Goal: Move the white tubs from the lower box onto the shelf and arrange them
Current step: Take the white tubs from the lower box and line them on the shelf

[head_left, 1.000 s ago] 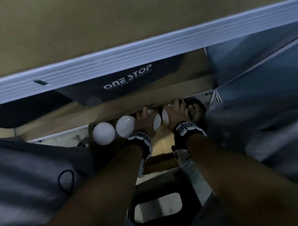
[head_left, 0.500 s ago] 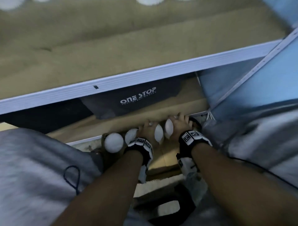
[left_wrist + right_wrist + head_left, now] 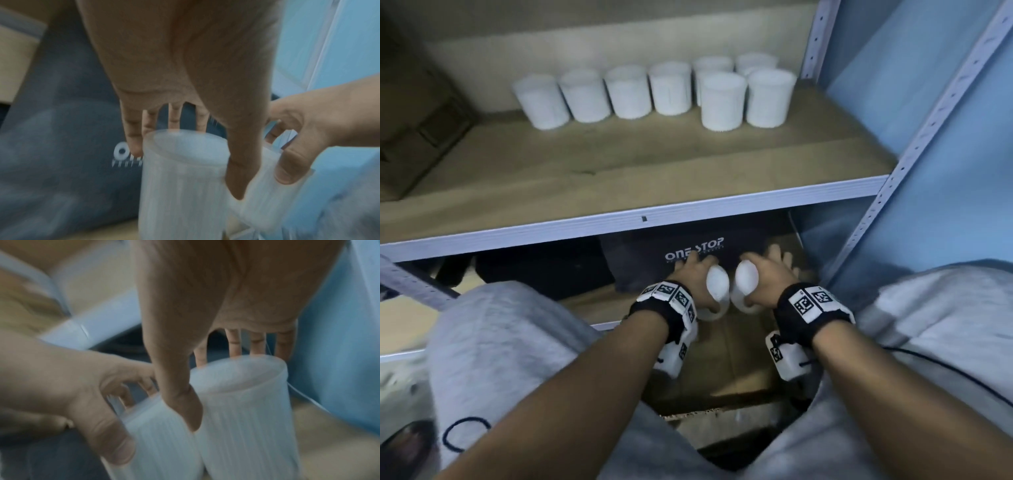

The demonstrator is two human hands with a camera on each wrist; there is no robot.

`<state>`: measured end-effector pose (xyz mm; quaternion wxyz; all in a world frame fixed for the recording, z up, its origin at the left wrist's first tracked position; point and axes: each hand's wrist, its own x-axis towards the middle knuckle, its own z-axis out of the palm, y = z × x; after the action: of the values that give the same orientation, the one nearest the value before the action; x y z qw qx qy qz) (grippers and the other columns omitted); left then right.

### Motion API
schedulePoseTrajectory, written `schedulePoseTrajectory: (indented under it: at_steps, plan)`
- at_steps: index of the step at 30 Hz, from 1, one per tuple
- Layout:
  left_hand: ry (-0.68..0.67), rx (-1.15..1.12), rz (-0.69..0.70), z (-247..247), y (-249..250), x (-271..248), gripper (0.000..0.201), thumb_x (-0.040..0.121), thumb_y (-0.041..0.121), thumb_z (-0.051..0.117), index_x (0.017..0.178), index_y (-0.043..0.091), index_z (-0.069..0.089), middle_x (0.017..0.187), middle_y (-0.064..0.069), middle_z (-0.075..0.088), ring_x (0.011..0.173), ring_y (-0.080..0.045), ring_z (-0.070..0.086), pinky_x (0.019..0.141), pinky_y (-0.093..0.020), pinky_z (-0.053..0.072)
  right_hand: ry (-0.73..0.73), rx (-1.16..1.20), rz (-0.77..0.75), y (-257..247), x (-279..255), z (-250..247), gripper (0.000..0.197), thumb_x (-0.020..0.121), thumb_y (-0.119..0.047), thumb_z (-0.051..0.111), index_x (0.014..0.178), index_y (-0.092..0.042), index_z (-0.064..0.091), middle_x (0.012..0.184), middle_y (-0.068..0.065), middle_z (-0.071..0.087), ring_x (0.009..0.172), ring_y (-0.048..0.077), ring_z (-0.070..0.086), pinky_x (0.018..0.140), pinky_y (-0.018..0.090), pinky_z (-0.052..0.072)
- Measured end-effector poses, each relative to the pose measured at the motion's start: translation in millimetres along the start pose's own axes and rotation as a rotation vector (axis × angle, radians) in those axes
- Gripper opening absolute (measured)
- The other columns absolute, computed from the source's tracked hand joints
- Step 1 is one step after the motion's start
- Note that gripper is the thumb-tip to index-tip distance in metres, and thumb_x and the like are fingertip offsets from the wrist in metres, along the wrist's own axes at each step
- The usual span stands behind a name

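left hand (image 3: 693, 275): clenched round a tub (image 3: 716, 291), thumb on the near wall, fingers over the far side.
right hand (image 3: 767, 274): same grip on a second tub (image 3: 745, 289).
where: both tubs were held side by side, almost touching, below the shelf (image 3: 688, 212) lip and over the box (image 3: 726, 359).
shelf stock: a row of tubs (image 3: 628, 90) stood upright at the back, with a tighter cluster at the right end. The front of the board was bare.
risk 1: I'd say a lift straight up would clip the shelf edge, since the hands sat right under it.
risk 2: the walls look thin and smooth. A one-handed side grip could slip, and a harder squeeze could buckle a tub.
risk 3: setting down near the cluster could knock a neighbour over. They stood close and look light.
look: translucent white, tall, round, with faint vertical ribs and open tops. The wrist views were blurred, so finer detail was unclear.
also: a dark "ONE STOP" bag (image 3: 688, 255) sat behind the hands on the lower level.
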<state>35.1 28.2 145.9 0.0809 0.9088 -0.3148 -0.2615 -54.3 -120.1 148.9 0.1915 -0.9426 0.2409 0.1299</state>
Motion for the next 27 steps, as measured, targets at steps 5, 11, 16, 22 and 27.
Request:
schedulePoseTrajectory:
  at_steps: [5, 11, 16, 22, 27]
  plan:
    - [0.047, 0.063, 0.084, -57, 6, -26, 0.094, 0.054, 0.045, 0.082, 0.135, 0.033, 0.035, 0.126, -0.005, 0.038, 0.116, -0.035, 0.046, 0.092, -0.049, 0.048, 0.030, -0.048, -0.087, -15, -20, -51, 0.085, 0.061, -0.033, 0.081, 0.135, -0.040, 0.039, 0.129, 0.006, 0.027, 0.120, 0.033, 0.030, 0.102, 0.047, 0.036]
    - [0.073, 0.092, 0.144, -130, 9, -57, 0.093, 0.058, 0.043, 0.083, 0.138, 0.028, 0.038, 0.131, -0.003, 0.041, 0.119, -0.025, 0.048, 0.098, -0.038, 0.046, 0.035, -0.039, -0.198, -43, -41, -111, 0.085, 0.057, -0.042, 0.081, 0.133, -0.041, 0.044, 0.124, 0.005, 0.035, 0.124, 0.031, 0.030, 0.096, 0.042, 0.044]
    - [0.164, 0.060, 0.137, -174, 1, -76, 0.091, 0.057, 0.044, 0.084, 0.136, 0.032, 0.041, 0.135, 0.001, 0.045, 0.122, -0.022, 0.048, 0.099, -0.036, 0.045, 0.171, -0.022, -0.292, -74, -51, -152, 0.080, 0.054, -0.045, 0.082, 0.127, -0.040, 0.050, 0.117, 0.004, 0.040, 0.117, 0.029, 0.037, 0.096, 0.035, 0.040]
    - [0.221, -0.024, 0.105, -211, -14, -85, 0.084, 0.060, 0.048, 0.082, 0.133, 0.030, 0.046, 0.131, 0.004, 0.052, 0.116, -0.018, 0.052, 0.099, -0.035, 0.046, 0.246, 0.049, -0.359, -104, -44, -179, 0.082, 0.056, -0.044, 0.080, 0.131, -0.039, 0.048, 0.129, 0.003, 0.041, 0.126, 0.027, 0.032, 0.102, 0.039, 0.040]
    - [0.294, -0.096, 0.077, -227, -33, -85, 0.077, 0.058, 0.049, 0.082, 0.127, 0.033, 0.051, 0.124, 0.008, 0.054, 0.112, -0.016, 0.053, 0.097, -0.034, 0.048, 0.286, 0.077, -0.382, -123, -25, -185, 0.075, 0.059, -0.044, 0.080, 0.127, -0.039, 0.051, 0.124, 0.001, 0.045, 0.122, 0.025, 0.035, 0.098, 0.035, 0.039]
